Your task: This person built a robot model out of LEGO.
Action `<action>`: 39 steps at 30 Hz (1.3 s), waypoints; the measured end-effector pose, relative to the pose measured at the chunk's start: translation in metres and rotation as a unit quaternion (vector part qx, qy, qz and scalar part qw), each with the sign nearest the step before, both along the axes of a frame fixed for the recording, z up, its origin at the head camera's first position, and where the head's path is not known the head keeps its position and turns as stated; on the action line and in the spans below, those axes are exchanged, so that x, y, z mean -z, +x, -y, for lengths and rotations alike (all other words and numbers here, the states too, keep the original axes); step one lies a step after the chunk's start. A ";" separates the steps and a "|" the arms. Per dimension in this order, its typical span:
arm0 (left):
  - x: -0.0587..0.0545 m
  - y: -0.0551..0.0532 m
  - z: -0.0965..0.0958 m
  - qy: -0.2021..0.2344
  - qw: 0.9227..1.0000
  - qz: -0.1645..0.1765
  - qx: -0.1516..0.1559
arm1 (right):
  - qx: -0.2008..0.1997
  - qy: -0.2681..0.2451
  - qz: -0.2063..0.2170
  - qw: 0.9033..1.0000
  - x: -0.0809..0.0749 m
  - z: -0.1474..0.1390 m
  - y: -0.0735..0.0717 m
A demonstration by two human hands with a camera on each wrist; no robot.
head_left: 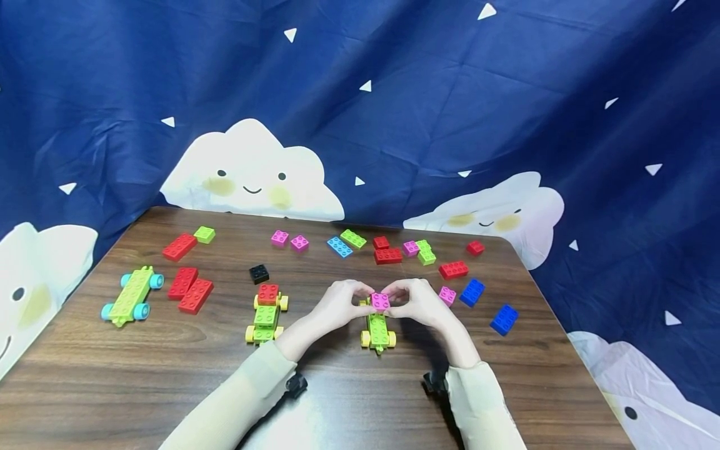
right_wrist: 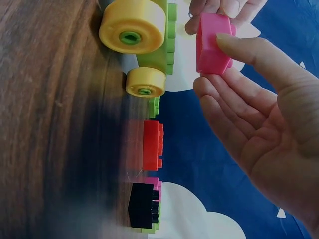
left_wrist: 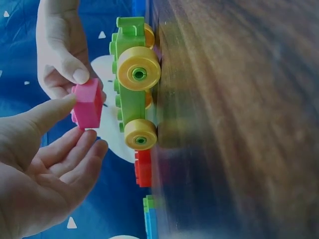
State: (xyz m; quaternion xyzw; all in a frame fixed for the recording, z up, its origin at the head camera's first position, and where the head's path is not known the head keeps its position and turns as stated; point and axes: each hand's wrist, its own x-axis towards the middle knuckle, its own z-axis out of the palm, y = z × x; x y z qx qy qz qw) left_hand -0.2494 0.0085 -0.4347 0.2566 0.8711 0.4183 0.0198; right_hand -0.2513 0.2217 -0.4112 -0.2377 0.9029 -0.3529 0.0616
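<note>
Both hands hold a pink brick (head_left: pixel 380 302) studs up, just above a green wheeled base (head_left: pixel 379 331) with yellow wheels. My left hand (head_left: pixel 344 303) pinches one side of it between thumb and fingers. From the opposite side, my right hand (head_left: pixel 416 301) grips it the same way. In the left wrist view a gap shows between the pink brick (left_wrist: pixel 88 105) and the base's studs (left_wrist: pixel 119 99). The right wrist view shows the brick (right_wrist: pixel 212 47) at the fingertips. In the head view, hands and brick partly hide the base's far end.
Left of the hands stands another yellow-wheeled base (head_left: pixel 265 317) bearing green and red bricks. A green base with blue wheels (head_left: pixel 132 297) lies farther left, near red bricks (head_left: pixel 195 295) and a black brick (head_left: pixel 259 274). Blue bricks (head_left: pixel 504 319) lie to the right; several loose bricks line the back.
</note>
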 end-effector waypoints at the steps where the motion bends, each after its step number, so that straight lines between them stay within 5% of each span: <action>1: 0.000 0.000 0.000 -0.001 1.000 -0.001 0.001 | 0.001 0.002 0.001 1.000 0.000 0.000 0.000; 39: 0.001 0.003 -0.004 -0.011 1.000 0.025 -0.008 | -0.008 0.031 0.020 0.999 0.005 0.003 -0.002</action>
